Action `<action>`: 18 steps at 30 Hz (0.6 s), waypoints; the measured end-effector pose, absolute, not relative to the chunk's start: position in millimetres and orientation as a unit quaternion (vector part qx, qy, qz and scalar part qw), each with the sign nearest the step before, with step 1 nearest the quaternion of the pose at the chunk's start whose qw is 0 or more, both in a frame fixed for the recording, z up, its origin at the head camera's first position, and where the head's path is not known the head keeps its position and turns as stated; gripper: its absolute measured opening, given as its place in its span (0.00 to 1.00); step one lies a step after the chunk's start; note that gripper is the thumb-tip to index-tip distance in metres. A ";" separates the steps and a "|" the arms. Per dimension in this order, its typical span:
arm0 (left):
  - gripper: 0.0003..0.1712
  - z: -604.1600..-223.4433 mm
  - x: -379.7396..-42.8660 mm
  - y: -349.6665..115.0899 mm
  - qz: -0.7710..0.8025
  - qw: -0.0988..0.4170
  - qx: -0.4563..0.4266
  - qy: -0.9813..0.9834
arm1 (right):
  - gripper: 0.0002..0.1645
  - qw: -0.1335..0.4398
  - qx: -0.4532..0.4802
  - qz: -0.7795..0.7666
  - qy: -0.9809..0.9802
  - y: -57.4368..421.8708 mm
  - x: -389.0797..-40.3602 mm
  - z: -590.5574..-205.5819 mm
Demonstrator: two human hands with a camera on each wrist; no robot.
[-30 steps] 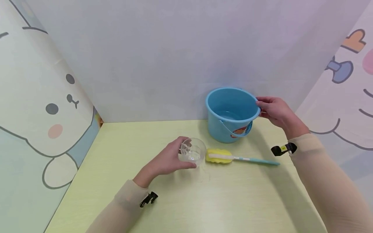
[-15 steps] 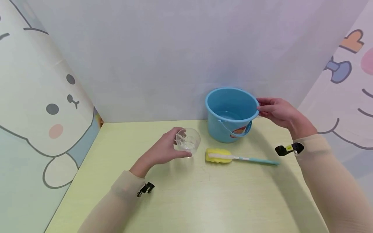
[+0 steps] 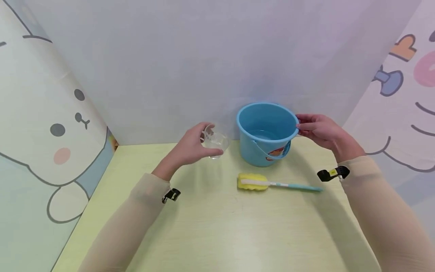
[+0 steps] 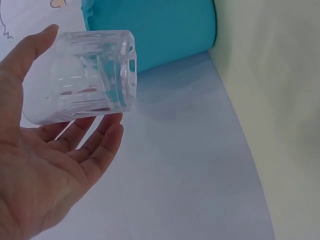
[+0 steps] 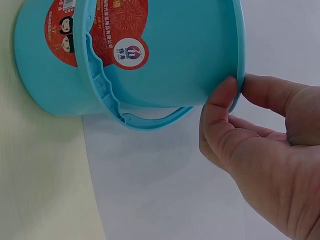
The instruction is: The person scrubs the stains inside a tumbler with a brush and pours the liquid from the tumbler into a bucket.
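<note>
My left hand (image 3: 192, 147) holds a clear glass cup (image 3: 217, 141) in the air just left of the blue bucket (image 3: 253, 153). In the left wrist view, thumb and fingers lie on opposite sides of the cup (image 4: 95, 75), whose thick base points toward the table. The bucket stands upright at the table's back, its handle hanging down at the front. At its right rim, my right hand (image 3: 321, 130) pinches the edge between thumb and fingers. That pinch shows closely in the right wrist view, beside the bucket's red label (image 5: 122, 22).
A bottle brush (image 3: 253, 182) with a yellow sponge head and a blue-and-white handle lies in front of the bucket on the pale yellow table (image 3: 251, 234). A plain white backdrop (image 3: 170, 75) rises behind the table, with cartoon-printed sheets at both sides.
My left hand has lifted the cup from beside the sponge head and moved it back toward the backdrop, left of the bucket. The right hand keeps its pinch on the rim; bucket and brush stay put.
</note>
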State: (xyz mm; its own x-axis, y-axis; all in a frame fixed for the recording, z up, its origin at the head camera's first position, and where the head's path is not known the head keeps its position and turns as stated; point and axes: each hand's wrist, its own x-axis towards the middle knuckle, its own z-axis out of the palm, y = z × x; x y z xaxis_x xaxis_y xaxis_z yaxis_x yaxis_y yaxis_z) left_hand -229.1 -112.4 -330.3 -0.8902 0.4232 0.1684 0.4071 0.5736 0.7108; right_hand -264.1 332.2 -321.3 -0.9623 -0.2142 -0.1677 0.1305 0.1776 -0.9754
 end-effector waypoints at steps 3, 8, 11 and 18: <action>0.53 -320.6 -238.2 -107.4 0.390 -0.006 0.230 0.892 | 0.39 0.131 -0.024 -0.643 0.754 331.4 -264.4 -321.3; 0.51 -309.3 -253.4 -99.7 0.387 -0.033 0.232 0.892 | 0.40 0.127 -0.022 -0.653 0.746 329.3 -263.8 -322.8; 0.51 -304.5 -263.2 -94.3 0.389 -0.049 0.237 0.889 | 0.40 0.125 -0.018 -0.653 0.747 328.5 -263.7 -323.4; 0.53 -294.9 -282.7 -78.4 0.374 -0.076 0.228 0.896 | 0.39 0.122 -0.010 -0.645 0.754 324.0 -262.9 -323.1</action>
State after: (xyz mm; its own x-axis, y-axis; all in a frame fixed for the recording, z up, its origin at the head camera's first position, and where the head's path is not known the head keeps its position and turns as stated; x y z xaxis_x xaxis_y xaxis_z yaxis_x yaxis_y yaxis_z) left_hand -282.7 -78.4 -294.9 -0.8842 0.3517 0.3074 0.4659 0.6156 0.6356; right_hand -262.9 324.0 -323.1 -0.9700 -0.1731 -0.1710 0.1422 0.1670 -0.9757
